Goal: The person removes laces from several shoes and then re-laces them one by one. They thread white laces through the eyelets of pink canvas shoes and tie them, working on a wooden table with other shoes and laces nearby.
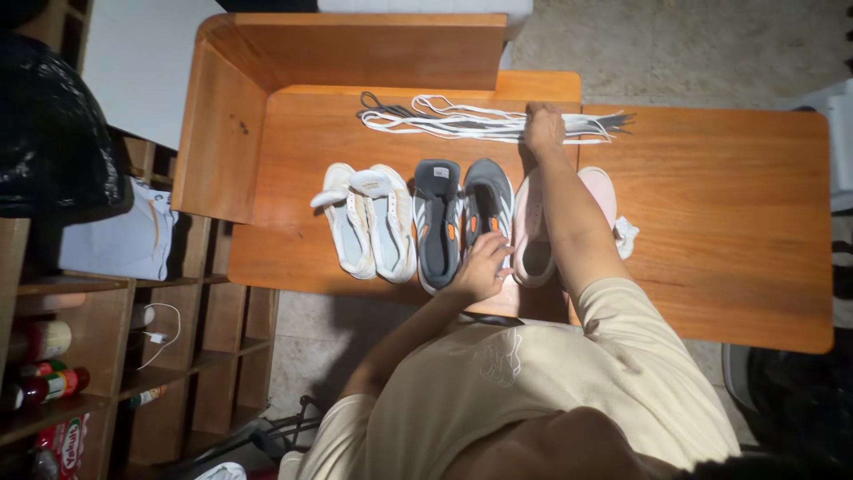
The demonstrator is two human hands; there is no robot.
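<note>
1. The person's right hand (543,127) reaches to the far side of the orange-brown wooden table (729,222) and rests, fingers curled down, on the bundle of loose white and grey shoelaces (480,123); whether the fingers pinch a lace cannot be told.
2. The laces lie across the table, their long axis running left to right, with the tips fanning out past the right hand.
3. The left hand (481,266) sits nearer the body, fingers closed on the near end of the right-hand shoe of the grey pair with orange marks (488,203).
4. The shoes' long axes run towards and away from the person, at right angles to the laces.
5. A white pair of sneakers (369,220) lies to the left, a pink pair (531,227) under the right forearm.
</note>
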